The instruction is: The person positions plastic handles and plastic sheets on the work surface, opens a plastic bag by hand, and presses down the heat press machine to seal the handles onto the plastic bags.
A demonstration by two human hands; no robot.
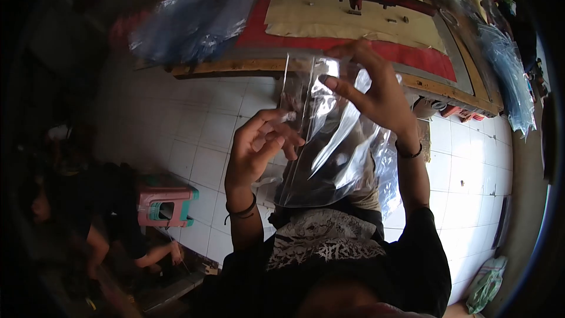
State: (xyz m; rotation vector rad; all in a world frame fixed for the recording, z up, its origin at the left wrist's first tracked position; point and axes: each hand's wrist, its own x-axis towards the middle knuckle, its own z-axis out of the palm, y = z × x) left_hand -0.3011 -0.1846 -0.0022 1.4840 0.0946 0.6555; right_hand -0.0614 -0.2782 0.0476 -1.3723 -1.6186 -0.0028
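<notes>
Two bare hands, yours, are raised before your black printed shirt point(329, 241). The grip of your right hand point(382, 99) is clamped on the clear plastic sheet point(329, 159), thumb across its face, fingers at the upper edge. Your left hand point(252, 148) is at the sheet's left edge, fingers curled; whether that grip is pinched on the film, I cannot tell. The sheet is between your hands, its lower end near your lap. Beyond it lies the white tiled floor point(194, 141). To your left are a pink and green stool point(154, 215) and another person's hand point(176, 252). Ahead of you, the wood-edged table point(226, 69) bears a red sheet point(415, 58) with a cream sheet point(353, 20) over it. A bluish plastic pile point(194, 23), blurred, is at the table's left end.
</notes>
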